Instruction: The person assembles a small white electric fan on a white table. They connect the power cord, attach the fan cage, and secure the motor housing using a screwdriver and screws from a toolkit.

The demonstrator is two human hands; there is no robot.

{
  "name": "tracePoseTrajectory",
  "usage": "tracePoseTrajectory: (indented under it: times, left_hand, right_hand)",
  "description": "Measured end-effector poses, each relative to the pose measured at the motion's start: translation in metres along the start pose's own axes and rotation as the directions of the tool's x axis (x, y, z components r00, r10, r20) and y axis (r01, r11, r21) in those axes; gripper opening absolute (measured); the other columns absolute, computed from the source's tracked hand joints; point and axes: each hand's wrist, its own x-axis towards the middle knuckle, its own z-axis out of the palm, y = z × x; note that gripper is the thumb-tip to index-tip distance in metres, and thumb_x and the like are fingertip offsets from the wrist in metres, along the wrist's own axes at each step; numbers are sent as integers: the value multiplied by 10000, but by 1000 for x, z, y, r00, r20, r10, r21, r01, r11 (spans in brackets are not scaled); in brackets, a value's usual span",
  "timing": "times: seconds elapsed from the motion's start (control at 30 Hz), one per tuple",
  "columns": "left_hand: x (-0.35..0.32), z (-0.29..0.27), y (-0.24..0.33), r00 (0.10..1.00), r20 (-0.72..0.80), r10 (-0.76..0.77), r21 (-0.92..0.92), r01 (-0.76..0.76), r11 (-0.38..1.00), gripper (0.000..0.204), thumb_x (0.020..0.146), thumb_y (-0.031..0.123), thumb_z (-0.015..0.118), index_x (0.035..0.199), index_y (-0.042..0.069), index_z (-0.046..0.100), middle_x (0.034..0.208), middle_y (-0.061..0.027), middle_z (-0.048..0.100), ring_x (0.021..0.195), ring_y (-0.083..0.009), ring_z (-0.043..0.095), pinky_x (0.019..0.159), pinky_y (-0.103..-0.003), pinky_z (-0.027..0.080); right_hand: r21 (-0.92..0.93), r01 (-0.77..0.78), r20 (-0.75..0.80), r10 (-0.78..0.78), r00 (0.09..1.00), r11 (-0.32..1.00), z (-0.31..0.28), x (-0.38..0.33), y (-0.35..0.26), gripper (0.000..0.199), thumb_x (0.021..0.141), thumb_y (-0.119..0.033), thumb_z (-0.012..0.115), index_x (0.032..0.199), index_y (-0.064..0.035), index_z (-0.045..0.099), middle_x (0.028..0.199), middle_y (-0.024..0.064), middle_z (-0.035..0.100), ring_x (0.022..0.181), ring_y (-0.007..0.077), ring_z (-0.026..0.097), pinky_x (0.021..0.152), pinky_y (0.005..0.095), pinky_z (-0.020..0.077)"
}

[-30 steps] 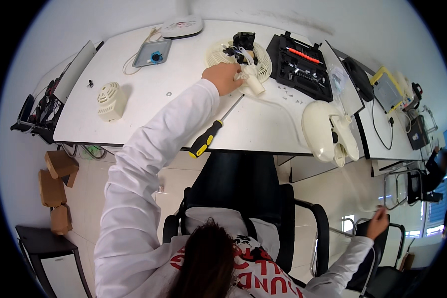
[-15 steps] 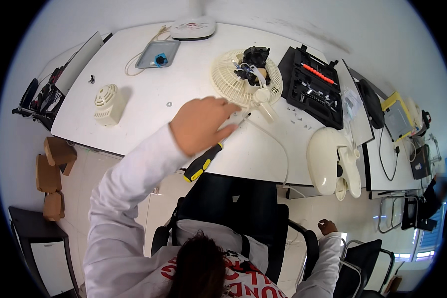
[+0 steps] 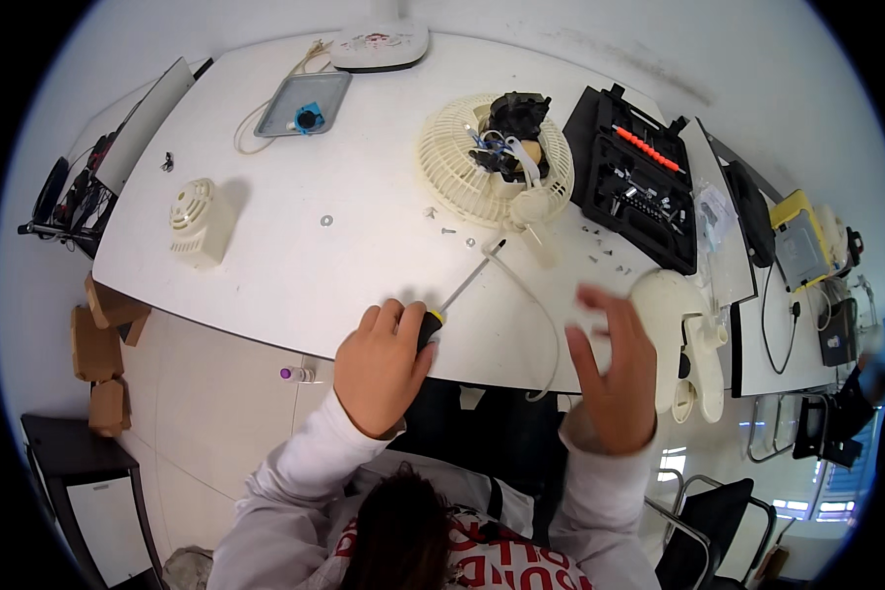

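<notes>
My left hand (image 3: 383, 364) is closed round the black and yellow handle of a screwdriver (image 3: 469, 279) at the table's front edge. The shaft points away to the right, its tip close to a cream cable (image 3: 541, 305). My right hand (image 3: 615, 379) is raised at the front right with thumb and fingers apart, a little blurred, holding nothing. Beyond the tip lies a cream fan grille (image 3: 447, 177) with the black motor part (image 3: 519, 116) and loose wires on it. Small screws (image 3: 449, 231) and a washer (image 3: 471, 242) lie in front of the grille.
An opened black tool case (image 3: 639, 187) stands at the right, small screws (image 3: 600, 246) beside it. A cream fan base (image 3: 664, 305) sits at the right edge. Leftward are a cream motor cover (image 3: 200, 224), a washer (image 3: 326, 221) and a grey tray (image 3: 329, 103) with a blue part.
My left hand has come back toward me and taken hold of the screwdriver, which lay on the table edge. My right hand has risen from beside the chair to the front right.
</notes>
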Motion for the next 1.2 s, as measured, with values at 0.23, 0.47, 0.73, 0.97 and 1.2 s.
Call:
tracePoseTrajectory:
  times: [0.23, 0.47, 0.73, 0.97, 1.2]
  left_hand:
    - [4, 5, -20, 995, 81, -51, -440, 81, 894, 381, 754, 2, 673, 1121, 41, 579, 1054, -135, 549, 920, -293, 597, 778, -355, 498]
    - [12, 7, -37, 988, 143, 65, -761, 68, 646, 411, 776, -95, 561, 1170, 23, 569, 1259, -174, 436, 1075, -316, 525, 908, -377, 468]
    - [19, 7, -45, 978, 142, 156, -801, 21, 599, 397, 775, -138, 524, 1123, 37, 597, 1269, -149, 455, 1025, -292, 545, 871, -357, 474]
    - [18, 13, -46, 988, 98, 122, -786, 2, 618, 383, 775, -105, 546, 1124, 44, 600, 1226, -141, 495, 1045, -287, 560, 863, -356, 480]
    - [20, 8, -40, 985, 147, 90, -753, 53, 656, 391, 762, -118, 546, 1113, 44, 604, 1212, -123, 519, 1047, -286, 559, 860, -349, 483]
  right_hand:
    - [59, -129, 114, 121, 986, 990, 54, 58, 46, 457, 902, -228, 635, 1246, 28, 477, 1027, 184, 640, 913, 333, 634, 762, 342, 507]
    - [-19, -273, 209, 271, 940, 962, 66, 66, 46, 364, 950, -222, 579, 1185, 16, 436, 928, 178, 640, 664, 260, 593, 638, 318, 465]
    - [661, -550, 441, 329, 835, 511, 61, 61, 61, 404, 1028, -351, 399, 1282, -39, 429, 1003, 59, 554, 679, 99, 452, 565, 209, 333]
    - [846, -529, 506, 212, 836, 67, 77, 58, 76, 418, 1000, -390, 453, 1245, -51, 453, 844, 16, 467, 623, 70, 398, 526, 220, 342]
    - [837, -495, 347, 472, 810, 234, 74, 69, 58, 370, 994, -268, 501, 1288, -68, 397, 971, 61, 536, 703, 121, 518, 639, 236, 432]
